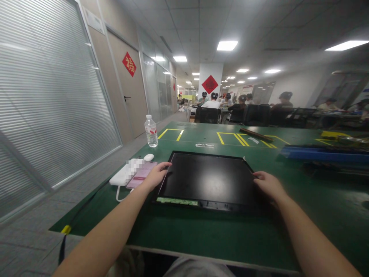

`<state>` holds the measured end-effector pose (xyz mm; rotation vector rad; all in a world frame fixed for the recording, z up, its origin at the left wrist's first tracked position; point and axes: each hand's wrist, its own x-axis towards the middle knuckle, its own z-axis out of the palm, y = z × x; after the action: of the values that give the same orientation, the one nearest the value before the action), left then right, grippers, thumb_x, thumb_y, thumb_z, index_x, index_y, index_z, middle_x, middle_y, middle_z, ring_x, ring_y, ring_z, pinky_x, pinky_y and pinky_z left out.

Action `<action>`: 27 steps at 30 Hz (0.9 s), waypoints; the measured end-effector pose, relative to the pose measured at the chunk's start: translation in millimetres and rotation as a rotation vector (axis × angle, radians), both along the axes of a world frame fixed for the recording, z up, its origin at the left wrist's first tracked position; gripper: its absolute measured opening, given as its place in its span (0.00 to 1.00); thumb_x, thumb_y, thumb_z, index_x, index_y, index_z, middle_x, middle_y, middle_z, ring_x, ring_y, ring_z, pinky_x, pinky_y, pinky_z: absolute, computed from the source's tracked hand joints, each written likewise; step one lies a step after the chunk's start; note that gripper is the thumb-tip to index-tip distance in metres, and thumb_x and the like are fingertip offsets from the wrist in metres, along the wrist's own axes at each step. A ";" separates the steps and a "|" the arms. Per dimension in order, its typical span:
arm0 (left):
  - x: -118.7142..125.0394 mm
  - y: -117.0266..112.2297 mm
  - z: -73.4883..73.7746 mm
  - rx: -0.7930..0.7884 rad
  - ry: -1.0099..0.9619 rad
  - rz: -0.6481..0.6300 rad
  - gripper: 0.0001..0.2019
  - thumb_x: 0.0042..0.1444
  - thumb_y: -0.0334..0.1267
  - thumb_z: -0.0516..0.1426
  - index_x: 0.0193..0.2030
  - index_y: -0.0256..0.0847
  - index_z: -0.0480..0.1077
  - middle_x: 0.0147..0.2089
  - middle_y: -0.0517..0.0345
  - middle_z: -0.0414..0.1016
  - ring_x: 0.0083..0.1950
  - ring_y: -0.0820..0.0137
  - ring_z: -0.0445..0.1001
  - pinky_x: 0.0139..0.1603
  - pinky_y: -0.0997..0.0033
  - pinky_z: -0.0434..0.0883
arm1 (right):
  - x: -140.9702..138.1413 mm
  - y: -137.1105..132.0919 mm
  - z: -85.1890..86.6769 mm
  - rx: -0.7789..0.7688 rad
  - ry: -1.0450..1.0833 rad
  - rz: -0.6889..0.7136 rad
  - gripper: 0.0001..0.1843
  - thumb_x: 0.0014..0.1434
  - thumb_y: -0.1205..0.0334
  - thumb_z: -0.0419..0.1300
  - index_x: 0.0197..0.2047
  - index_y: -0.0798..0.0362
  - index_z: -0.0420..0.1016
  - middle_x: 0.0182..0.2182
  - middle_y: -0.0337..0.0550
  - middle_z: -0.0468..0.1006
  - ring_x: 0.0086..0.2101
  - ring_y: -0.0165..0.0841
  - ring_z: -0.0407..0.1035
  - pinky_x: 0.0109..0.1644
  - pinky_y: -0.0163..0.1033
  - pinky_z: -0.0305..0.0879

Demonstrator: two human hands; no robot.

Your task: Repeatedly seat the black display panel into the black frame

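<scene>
A black flat display panel (207,177) lies on the green table in front of me, its dark screen facing up. Along its near edge runs a strip of green circuit board (177,201). My left hand (157,175) grips the panel's left edge, thumb and fingers closed on the rim. On the opposite side my right hand (269,186) is closed on the right edge, with some of its fingers hidden beneath or behind the frame. A small pale tab (244,158) sticks up at the far right corner.
Left of the panel lie a white power bank (123,175), a pink-screened phone (142,175) and a white earbud case (148,157). A water bottle (151,131) stands behind them. To the right are a blue bar (311,152) and a dark strip (256,134). People sit at far tables.
</scene>
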<state>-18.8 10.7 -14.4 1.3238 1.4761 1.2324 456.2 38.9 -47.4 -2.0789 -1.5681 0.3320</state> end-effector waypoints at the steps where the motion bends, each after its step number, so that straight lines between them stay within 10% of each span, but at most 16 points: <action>1: 1.7 -1.0 1.4 -0.021 -0.088 -0.002 0.18 0.47 0.26 0.58 0.45 0.40 0.76 0.50 0.52 0.81 0.42 0.62 0.80 0.41 0.67 0.77 | 0.1 -0.2 0.4 -0.007 0.002 0.000 0.20 0.52 0.62 0.60 0.48 0.50 0.80 0.41 0.47 0.81 0.39 0.39 0.74 0.39 0.39 0.66; 7: 5.0 -2.5 7.4 -0.088 -0.317 0.091 0.18 0.43 0.22 0.63 0.42 0.38 0.75 0.57 0.48 0.78 0.45 0.63 0.81 0.35 0.73 0.77 | -4.0 -3.3 5.2 -0.010 -0.004 0.008 0.18 0.52 0.63 0.59 0.46 0.50 0.81 0.40 0.47 0.81 0.38 0.39 0.75 0.38 0.38 0.66; 16: 4.8 -5.4 14.8 -0.294 -0.424 0.017 0.38 0.47 0.22 0.65 0.67 0.36 0.62 0.31 0.52 0.82 0.26 0.63 0.80 0.30 0.66 0.78 | -5.6 -3.9 7.1 -0.020 -0.016 -0.001 0.19 0.52 0.63 0.59 0.48 0.51 0.81 0.44 0.49 0.81 0.42 0.41 0.75 0.42 0.39 0.66; 27: -3.2 -1.0 7.1 -0.277 -0.382 -0.041 0.36 0.42 0.25 0.68 0.61 0.39 0.70 0.36 0.51 0.84 0.30 0.60 0.82 0.32 0.62 0.79 | -6.8 -4.6 5.8 0.014 -0.022 0.032 0.18 0.53 0.63 0.60 0.46 0.50 0.82 0.41 0.47 0.82 0.40 0.39 0.75 0.40 0.37 0.66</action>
<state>-22.0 9.6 -7.3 0.8750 1.2819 1.1318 449.4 34.3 -41.6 -2.0552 -1.6142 0.3093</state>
